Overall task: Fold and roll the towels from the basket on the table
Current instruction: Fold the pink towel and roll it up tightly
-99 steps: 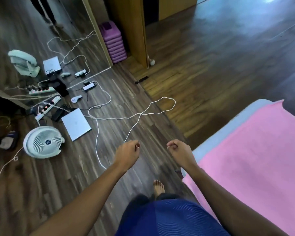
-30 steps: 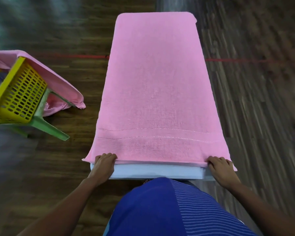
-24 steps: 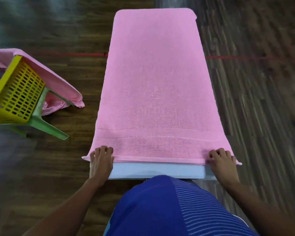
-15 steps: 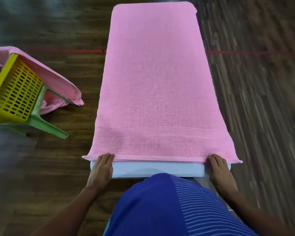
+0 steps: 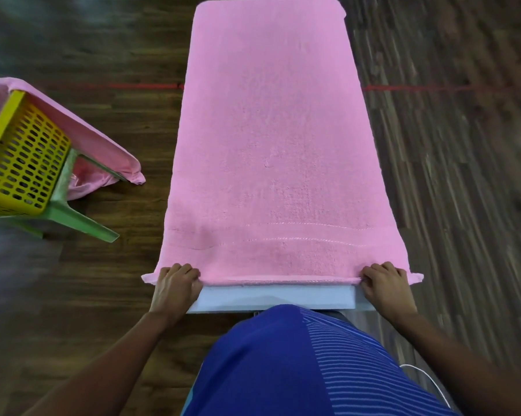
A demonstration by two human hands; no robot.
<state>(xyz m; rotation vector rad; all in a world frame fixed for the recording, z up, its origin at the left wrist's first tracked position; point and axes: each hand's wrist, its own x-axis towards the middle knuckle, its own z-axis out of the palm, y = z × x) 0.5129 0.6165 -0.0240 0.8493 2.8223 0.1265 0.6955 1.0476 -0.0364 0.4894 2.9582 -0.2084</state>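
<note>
Head view: pink towel (image 5: pixel 271 145) flat along the table (image 5: pixel 277 295); left hand (image 5: pixel 175 288) and right hand (image 5: pixel 387 286) well apart, fingers curled on its near hem corners. Roll likely starting: turn both ends together, tight and level, or it will run skewed

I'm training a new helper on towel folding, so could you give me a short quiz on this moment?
1. True or false: the pink towel lies spread flat along the table.
2. Where do the left hand and right hand hold it? A) far corners B) near corners C) its middle
3. Fill in: the yellow basket, with a second towel draped on it, is on the person's ____ side.
Key: 1 true; 2 B; 3 left.
</note>
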